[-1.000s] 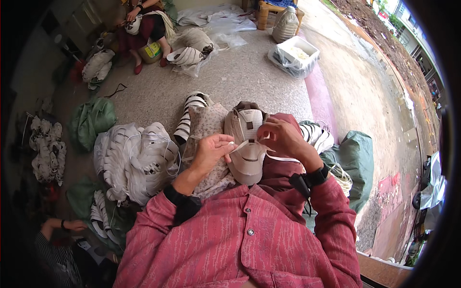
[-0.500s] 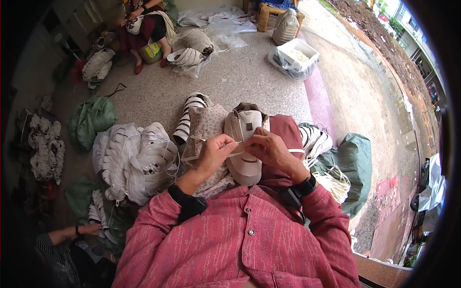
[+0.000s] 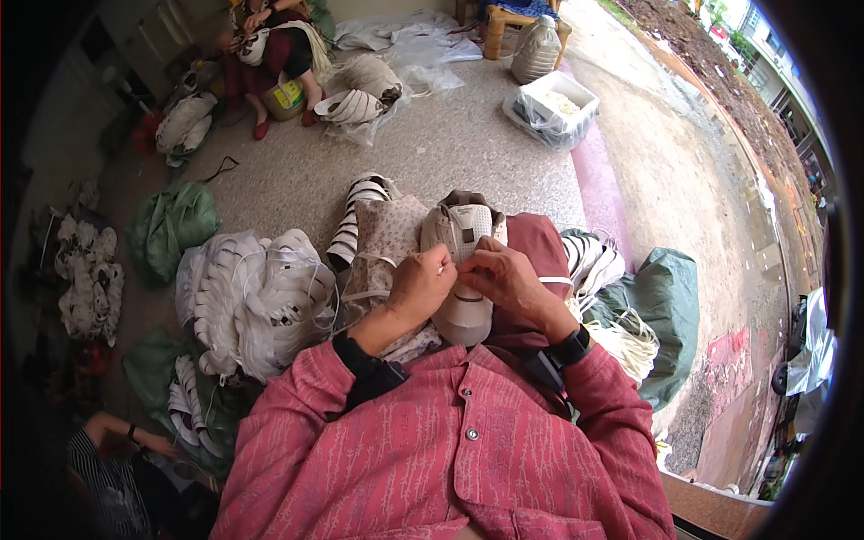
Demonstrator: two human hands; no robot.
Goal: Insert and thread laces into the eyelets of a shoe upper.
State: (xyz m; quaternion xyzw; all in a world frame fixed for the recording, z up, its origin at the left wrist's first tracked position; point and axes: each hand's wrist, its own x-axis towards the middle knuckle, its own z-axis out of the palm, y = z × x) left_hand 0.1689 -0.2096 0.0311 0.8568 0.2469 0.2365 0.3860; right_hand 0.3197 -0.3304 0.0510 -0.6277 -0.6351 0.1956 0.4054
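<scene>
My left hand and right hand come close together just above the beige shoe, the fingers of each closed in a pinch on the white lace. The shoe rests on my lap, toe toward me, between the flowered cloth and my dark red trouser leg. A green bag lies to my right.
</scene>
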